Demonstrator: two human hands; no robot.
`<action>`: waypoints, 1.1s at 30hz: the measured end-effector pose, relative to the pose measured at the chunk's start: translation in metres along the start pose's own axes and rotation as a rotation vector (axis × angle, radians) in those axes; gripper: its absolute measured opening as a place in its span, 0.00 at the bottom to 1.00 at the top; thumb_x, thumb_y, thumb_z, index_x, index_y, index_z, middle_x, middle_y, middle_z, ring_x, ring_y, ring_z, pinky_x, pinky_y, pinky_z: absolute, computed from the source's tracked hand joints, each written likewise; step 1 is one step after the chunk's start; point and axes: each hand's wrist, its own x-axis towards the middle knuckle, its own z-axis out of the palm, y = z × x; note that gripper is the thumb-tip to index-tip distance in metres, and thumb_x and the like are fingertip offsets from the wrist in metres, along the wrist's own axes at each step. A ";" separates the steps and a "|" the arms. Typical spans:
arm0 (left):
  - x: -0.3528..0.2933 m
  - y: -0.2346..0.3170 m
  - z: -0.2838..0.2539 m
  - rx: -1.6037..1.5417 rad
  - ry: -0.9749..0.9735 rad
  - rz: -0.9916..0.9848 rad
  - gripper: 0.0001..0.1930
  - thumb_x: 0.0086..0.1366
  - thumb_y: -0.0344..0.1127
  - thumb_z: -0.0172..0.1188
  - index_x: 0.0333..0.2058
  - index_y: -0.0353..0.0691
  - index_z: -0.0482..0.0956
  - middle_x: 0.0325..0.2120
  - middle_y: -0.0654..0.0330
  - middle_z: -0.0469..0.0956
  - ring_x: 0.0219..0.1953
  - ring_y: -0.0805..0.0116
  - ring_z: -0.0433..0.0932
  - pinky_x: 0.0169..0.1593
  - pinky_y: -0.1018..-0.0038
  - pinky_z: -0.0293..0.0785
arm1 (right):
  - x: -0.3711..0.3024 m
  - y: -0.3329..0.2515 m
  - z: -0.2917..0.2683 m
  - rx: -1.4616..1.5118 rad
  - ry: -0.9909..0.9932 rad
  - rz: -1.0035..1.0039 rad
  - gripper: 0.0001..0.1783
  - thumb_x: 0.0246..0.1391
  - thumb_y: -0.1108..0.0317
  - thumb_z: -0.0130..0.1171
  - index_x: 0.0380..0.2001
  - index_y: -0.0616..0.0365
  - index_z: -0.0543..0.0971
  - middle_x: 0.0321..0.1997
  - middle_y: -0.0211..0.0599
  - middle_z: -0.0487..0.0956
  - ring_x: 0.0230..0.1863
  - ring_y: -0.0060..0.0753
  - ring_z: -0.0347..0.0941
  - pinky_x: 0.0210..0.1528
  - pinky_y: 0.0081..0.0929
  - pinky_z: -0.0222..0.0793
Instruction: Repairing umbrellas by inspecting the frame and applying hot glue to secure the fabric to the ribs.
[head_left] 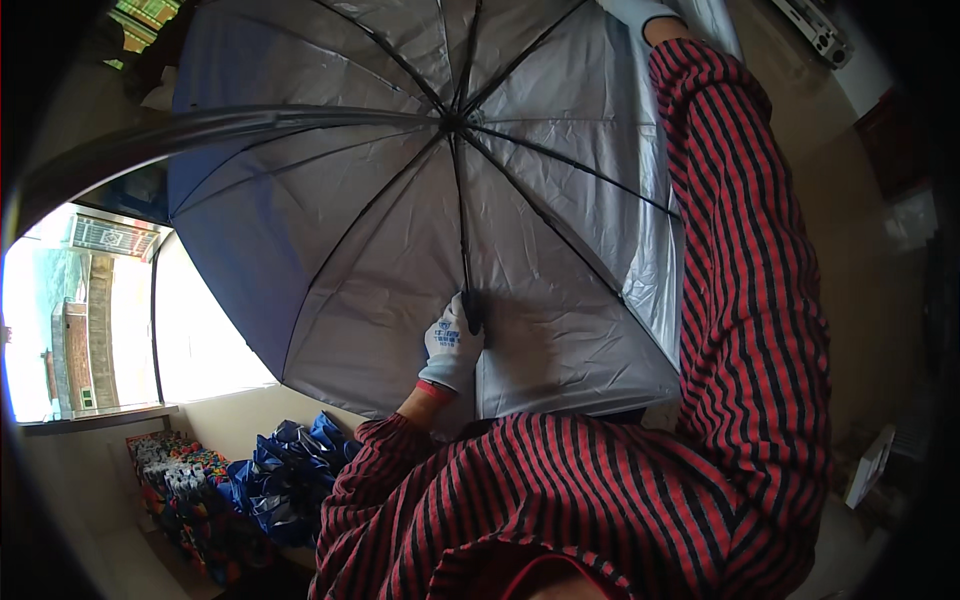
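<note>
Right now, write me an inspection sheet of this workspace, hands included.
Surface: no worktop made out; the umbrella fills the middle.
Job's things: umbrella open, silvery underside showing, dark ribs spread out, dark pole running left.
Clutter: blue bundle and multicoloured pile, lower left.
Hands: gloved left hand at a rib; gloved right hand near the umbrella's upper right, partly cut off, grip unclear.
Cables: nothing seen.
Surroundings: bright window on the left.

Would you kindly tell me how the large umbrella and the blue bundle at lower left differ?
The umbrella is spread open; the blue bundle is crumpled together. The umbrella's inside is silver-grey, the bundle mostly blue. The umbrella fills much of the view, the bundle only a small patch. Both look creased and shiny.
</note>
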 end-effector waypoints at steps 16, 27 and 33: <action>0.018 -0.002 0.001 -0.085 0.148 0.137 0.21 0.54 0.36 0.62 0.46 0.40 0.69 0.36 0.48 0.79 0.38 0.45 0.79 0.40 0.57 0.74 | -0.275 -0.107 -0.053 -0.045 -0.305 -0.261 0.28 0.54 0.55 0.56 0.58 0.45 0.69 0.47 0.35 0.75 0.53 0.39 0.71 0.54 0.38 0.68; 0.008 -0.005 0.007 -0.010 0.103 0.086 0.26 0.54 0.39 0.63 0.51 0.41 0.66 0.38 0.50 0.79 0.39 0.49 0.79 0.42 0.58 0.74 | -0.257 -0.042 -0.056 -0.208 0.067 -0.077 0.12 0.52 0.67 0.52 0.40 0.49 0.79 0.39 0.30 0.78 0.44 0.34 0.75 0.43 0.33 0.74; 0.012 -0.003 0.009 -0.004 0.080 0.077 0.26 0.53 0.39 0.63 0.50 0.41 0.66 0.38 0.50 0.79 0.40 0.49 0.79 0.42 0.58 0.74 | -0.243 -0.019 -0.030 -0.164 -0.009 0.068 0.09 0.52 0.65 0.56 0.38 0.46 0.80 0.38 0.28 0.78 0.46 0.34 0.73 0.48 0.34 0.72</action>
